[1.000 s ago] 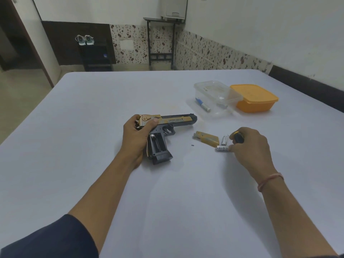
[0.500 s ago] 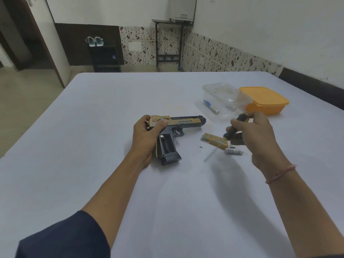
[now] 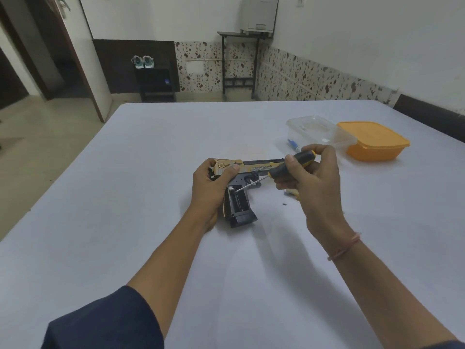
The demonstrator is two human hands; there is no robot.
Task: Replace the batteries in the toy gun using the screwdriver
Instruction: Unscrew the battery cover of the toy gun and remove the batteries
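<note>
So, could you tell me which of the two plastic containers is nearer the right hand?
The clear plastic container; the orange plastic container sits beyond it, farther from the right hand.

At two o'clock we see a clear box [image 3: 312, 131] touching an orange tub [image 3: 375, 144]; shoes [image 3: 143, 62] at eleven.

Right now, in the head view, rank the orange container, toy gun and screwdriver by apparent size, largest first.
1. Toy gun, nearer the camera, so this lead is unsure.
2. Orange container.
3. Screwdriver, partly hidden by the right hand.
</note>
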